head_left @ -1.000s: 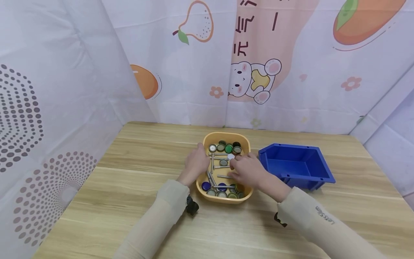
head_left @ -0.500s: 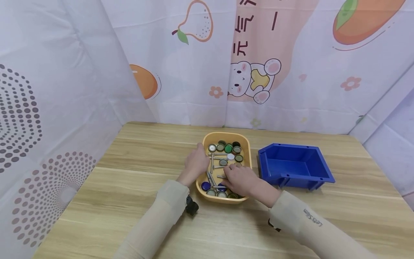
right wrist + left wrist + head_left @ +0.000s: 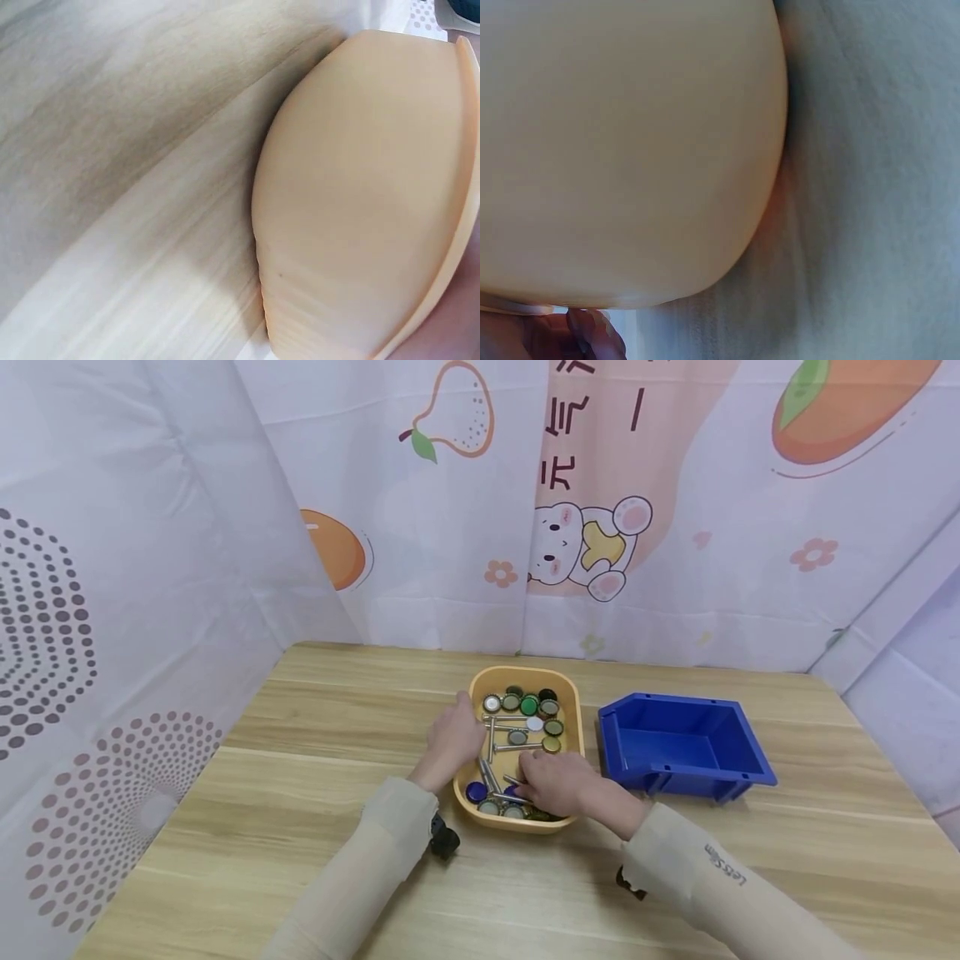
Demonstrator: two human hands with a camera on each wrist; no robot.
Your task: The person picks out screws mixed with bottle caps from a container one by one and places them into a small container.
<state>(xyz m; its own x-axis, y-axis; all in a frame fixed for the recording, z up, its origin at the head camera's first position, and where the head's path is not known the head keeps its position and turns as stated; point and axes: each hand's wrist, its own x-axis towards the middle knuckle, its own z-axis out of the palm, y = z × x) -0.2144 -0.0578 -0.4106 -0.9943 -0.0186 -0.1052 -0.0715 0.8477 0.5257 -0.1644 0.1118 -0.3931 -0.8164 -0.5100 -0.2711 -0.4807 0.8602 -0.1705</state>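
The tray [image 3: 495,679] stood near the middle of the table's [image 3: 337,760] far edge, with the bolts [image 3: 492,739] and the caps [image 3: 529,704] lying loose inside it. The left hand [image 3: 455,732] gripped the tray's left edge. The right hand [image 3: 558,781] reached over the right edge into the near right corner, its fingertips by two bolt ends; whether they pinched a bolt could not be told, since the hand hid them. The blue bin [image 3: 671,747] stood just beside the tray, toward the table's right edge.

The likeliest trouble was a wrong pick: bolts and caps lay close together in that near corner, so a bolt might drag a cap along or jam beneath one. Thin, smooth shanks could also slip or roll if caught by a tip only. A forearm crossing low over the right edge might nudge the tray, and a slack left grip would let it slide.

Compared with a second earlier, the right hand had shifted from the middle of the tray's right edge toward the near right corner. The gold cap [image 3: 551,744] by the right edge, hidden then, now showed. Against the half-second-old frame, the bolt [image 3: 512,780] nearest the fingers had tilted. The left hand was practically unmoved.
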